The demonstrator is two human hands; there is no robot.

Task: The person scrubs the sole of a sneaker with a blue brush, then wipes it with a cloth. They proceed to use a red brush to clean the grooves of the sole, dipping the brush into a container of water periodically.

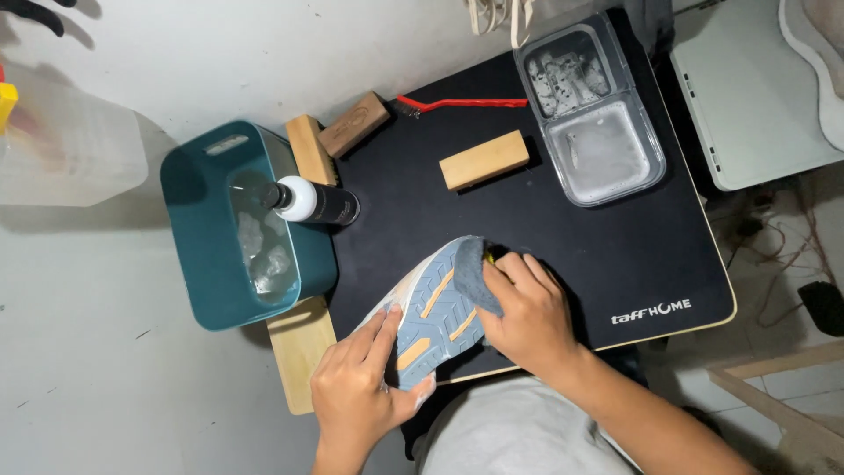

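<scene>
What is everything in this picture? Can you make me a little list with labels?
place: small black table seen from above
left hand: holds the heel end of a shoe, sole up
right hand: presses a grey cloth on the sole
sole: grey-blue with orange strips
beside the shoe: teal tub with water, a black bottle lying across its rim
further back: wooden brushes, a red-handled brush, a clear two-part tray

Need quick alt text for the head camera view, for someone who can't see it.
Left hand holds a shoe sole-up while right hand presses a grey cloth against it, over a black mat beside a teal bin.
</scene>
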